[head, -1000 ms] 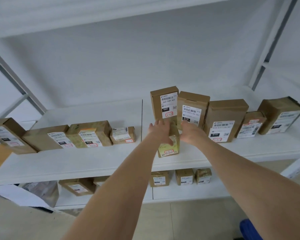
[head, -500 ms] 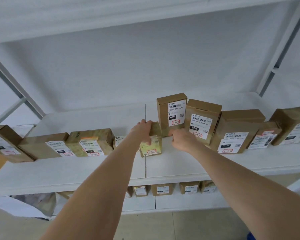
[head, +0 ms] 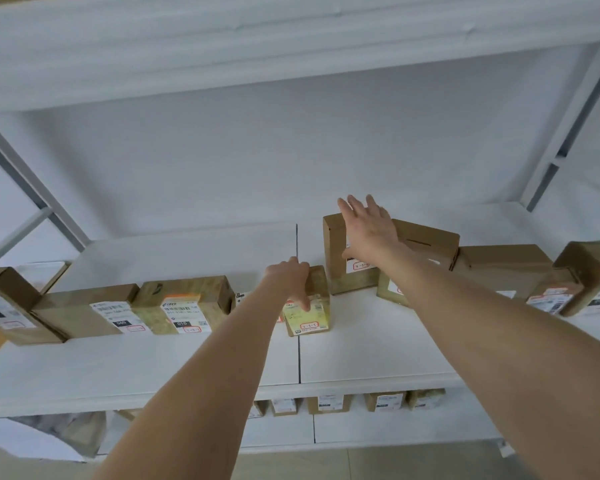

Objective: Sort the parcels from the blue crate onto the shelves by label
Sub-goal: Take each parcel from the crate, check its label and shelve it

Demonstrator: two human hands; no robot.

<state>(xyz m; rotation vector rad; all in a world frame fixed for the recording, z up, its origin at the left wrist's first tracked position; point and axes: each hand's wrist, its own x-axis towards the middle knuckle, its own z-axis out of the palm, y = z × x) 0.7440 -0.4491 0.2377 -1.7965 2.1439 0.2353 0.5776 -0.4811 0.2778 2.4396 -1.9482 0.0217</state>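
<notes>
A small yellow-labelled parcel (head: 309,306) was seen standing on the white shelf (head: 361,344) at the centre of the frame, on the seam between two shelf boards. The left hand (head: 290,277) was laid over its top and front, fingers (head: 300,299) curled down onto the label. The right hand (head: 369,230) was raised right of centre, fingers spread wide with nothing gripped, in front of a tall upright parcel (head: 336,258). More brown parcels were lined along the shelf on both sides, and others below.
</notes>
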